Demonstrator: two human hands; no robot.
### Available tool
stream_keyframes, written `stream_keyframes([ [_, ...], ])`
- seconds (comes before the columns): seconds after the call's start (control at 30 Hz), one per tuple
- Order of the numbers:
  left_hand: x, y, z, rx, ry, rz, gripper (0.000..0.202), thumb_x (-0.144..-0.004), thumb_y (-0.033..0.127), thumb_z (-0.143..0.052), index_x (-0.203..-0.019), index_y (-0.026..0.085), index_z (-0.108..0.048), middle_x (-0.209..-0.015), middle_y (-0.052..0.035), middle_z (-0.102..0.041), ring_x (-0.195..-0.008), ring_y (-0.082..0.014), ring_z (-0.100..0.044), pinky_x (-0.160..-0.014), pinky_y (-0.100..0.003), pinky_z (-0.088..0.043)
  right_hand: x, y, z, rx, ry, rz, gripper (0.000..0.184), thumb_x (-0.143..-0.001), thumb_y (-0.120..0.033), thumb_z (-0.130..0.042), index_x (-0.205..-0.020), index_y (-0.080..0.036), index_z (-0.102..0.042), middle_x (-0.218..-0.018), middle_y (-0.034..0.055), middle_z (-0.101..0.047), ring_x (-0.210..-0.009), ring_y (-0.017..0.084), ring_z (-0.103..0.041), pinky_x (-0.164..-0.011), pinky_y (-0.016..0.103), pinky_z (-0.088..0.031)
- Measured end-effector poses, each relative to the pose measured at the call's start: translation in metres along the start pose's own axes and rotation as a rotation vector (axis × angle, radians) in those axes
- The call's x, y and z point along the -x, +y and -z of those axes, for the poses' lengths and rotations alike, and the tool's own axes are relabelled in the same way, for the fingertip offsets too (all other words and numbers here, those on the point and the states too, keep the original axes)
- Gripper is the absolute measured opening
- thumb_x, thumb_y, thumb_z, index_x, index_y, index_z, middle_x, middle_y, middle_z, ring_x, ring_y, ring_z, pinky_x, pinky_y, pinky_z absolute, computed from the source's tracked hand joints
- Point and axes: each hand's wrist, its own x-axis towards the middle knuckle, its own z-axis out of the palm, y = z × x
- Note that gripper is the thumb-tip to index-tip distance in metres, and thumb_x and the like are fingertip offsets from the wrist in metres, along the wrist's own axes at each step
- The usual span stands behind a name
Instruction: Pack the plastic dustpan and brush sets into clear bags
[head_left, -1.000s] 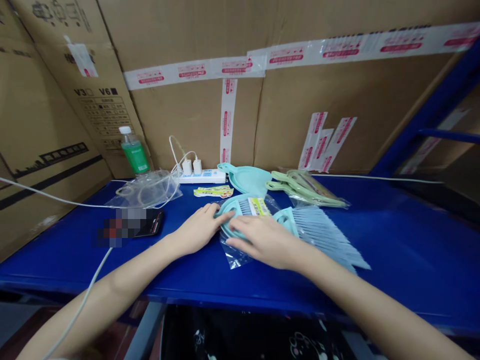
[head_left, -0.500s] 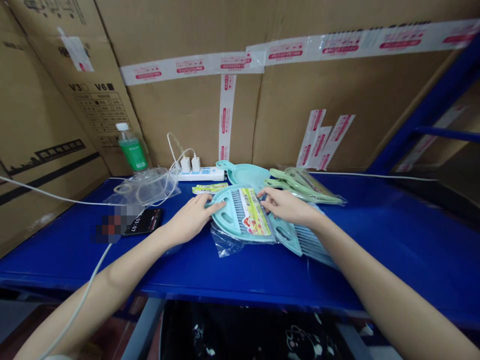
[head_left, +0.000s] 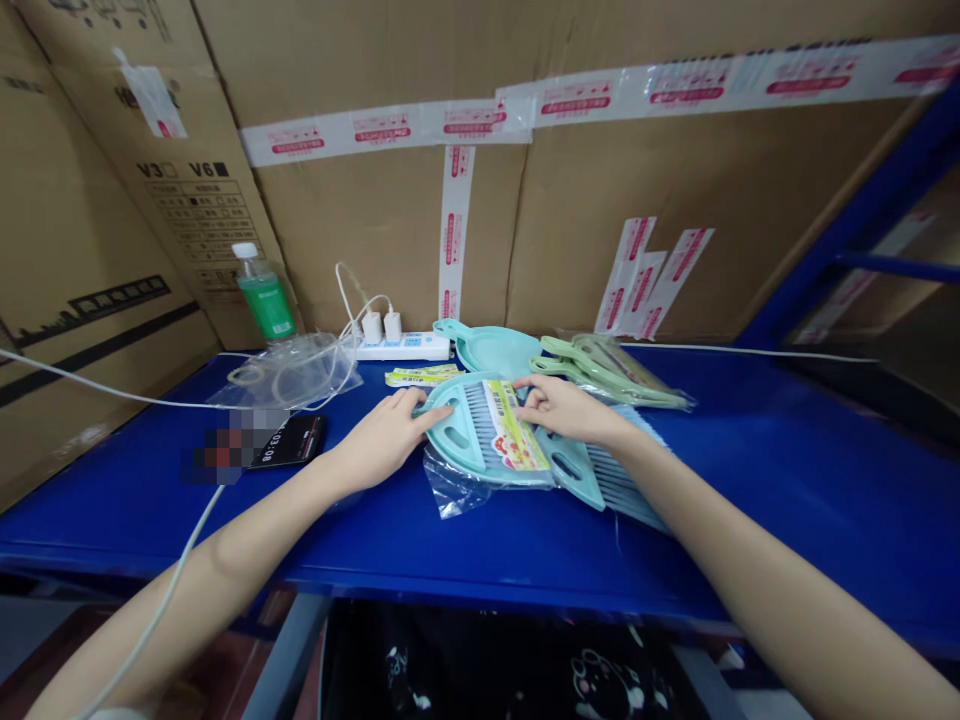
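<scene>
A teal hand brush (head_left: pixel 480 435) with a yellow printed label lies in a clear plastic bag (head_left: pixel 450 490) on the blue shelf (head_left: pixel 787 480). My left hand (head_left: pixel 386 437) grips the brush's left edge, fingers curled on it. On the brush's far right edge my right hand (head_left: pixel 566 410) pinches the top by the label. A second teal brush (head_left: pixel 607 470) with pale bristles lies just to the right, partly under my right forearm.
A teal dustpan (head_left: pixel 491 347) and bagged green items (head_left: pixel 611 372) sit behind. A white power strip (head_left: pixel 401 346), loose clear bags (head_left: pixel 289 375), a green bottle (head_left: pixel 264 295), a phone (head_left: pixel 289 440) and a label strip (head_left: pixel 420 376) lie left. Cardboard boxes (head_left: pixel 600 200) wall the back.
My right hand moved from the brush's near side to its far right edge. The bagged brush was lifted and tilted so its label faces up. My left hand stayed on the left edge.
</scene>
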Motion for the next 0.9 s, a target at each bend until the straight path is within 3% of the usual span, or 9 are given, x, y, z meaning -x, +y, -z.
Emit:
stream_keyframes([
  [0.2,0.001,0.000,0.001,-0.036,-0.006,-0.012,0.042,-0.092,0.017,-0.028,-0.131,0.020,-0.044,-0.117,-0.0127,-0.048,-0.106,-0.0248,-0.050,-0.087,-0.043,-0.045,0.002,-0.002,0.006,0.048,0.003,0.009,0.035,-0.078,-0.013,-0.053,-0.113,-0.011,-0.058,-0.063,-0.0007,-0.058,-0.053,0.014,-0.054,-0.049,0.025,-0.042],
  [0.4,0.004,0.001,0.002,-0.064,-0.001,-0.028,0.043,-0.092,0.014,-0.030,-0.132,0.023,-0.043,-0.113,-0.0106,-0.049,-0.101,-0.0226,-0.051,-0.084,-0.039,-0.046,0.004,-0.003,0.023,0.372,0.266,0.162,0.033,-0.079,-0.009,-0.042,-0.100,-0.016,-0.067,-0.066,0.0026,-0.062,-0.062,0.018,-0.058,-0.063,0.029,-0.044],
  [0.57,0.005,0.008,0.002,-0.140,-0.096,0.012,0.050,-0.087,0.006,-0.034,-0.134,0.022,-0.041,-0.114,-0.0122,-0.049,-0.101,-0.0238,-0.052,-0.082,-0.039,-0.046,-0.009,-0.015,0.033,0.457,0.351,0.317,0.033,-0.080,-0.008,-0.042,-0.097,-0.017,-0.069,-0.083,0.0083,-0.065,-0.075,0.021,-0.061,-0.071,0.033,-0.045],
  [0.73,0.004,0.017,0.005,-0.207,-0.201,0.053,0.056,-0.085,0.001,-0.032,-0.137,0.022,-0.038,-0.115,-0.0133,-0.050,-0.104,-0.0250,-0.051,-0.083,-0.039,-0.046,-0.042,-0.048,0.024,0.446,0.285,0.509,0.033,-0.082,-0.006,-0.042,-0.096,-0.017,-0.069,-0.083,0.0069,-0.065,-0.078,0.019,-0.060,-0.074,0.031,-0.044],
  [0.9,0.003,0.022,0.007,-0.246,-0.243,0.074,0.055,-0.088,0.002,-0.029,-0.138,0.023,-0.036,-0.117,-0.0132,-0.050,-0.106,-0.0243,-0.052,-0.084,-0.039,-0.047,-0.085,-0.079,-0.002,0.432,0.138,0.416,0.036,-0.078,0.001,-0.047,-0.102,-0.015,-0.068,-0.078,0.0034,-0.066,-0.072,0.016,-0.059,-0.071,0.026,-0.043],
])
